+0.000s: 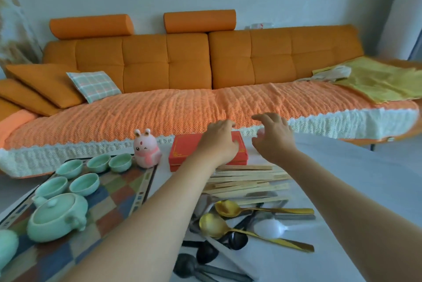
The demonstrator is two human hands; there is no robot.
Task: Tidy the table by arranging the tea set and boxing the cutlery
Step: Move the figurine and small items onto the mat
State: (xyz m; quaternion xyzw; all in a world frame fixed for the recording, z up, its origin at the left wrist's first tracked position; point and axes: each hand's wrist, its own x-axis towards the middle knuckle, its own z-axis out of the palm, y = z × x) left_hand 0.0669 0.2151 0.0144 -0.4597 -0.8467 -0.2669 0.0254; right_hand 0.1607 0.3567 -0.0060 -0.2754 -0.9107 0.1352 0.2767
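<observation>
Opening the red box [182,151], at the worktop's [342,179] far edge behind the chopsticks [246,179], should go cleanly if the left hand [217,142] resting on its lid (grip unclear) steadies it while the right hand [274,140], fingers spread and empty, lifts the lid.

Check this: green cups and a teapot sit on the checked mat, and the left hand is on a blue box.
Not quite: the head view shows the box is red, not blue. Otherwise right: green cups and a teapot sit on the checked mat, with the left hand on that box.
</observation>
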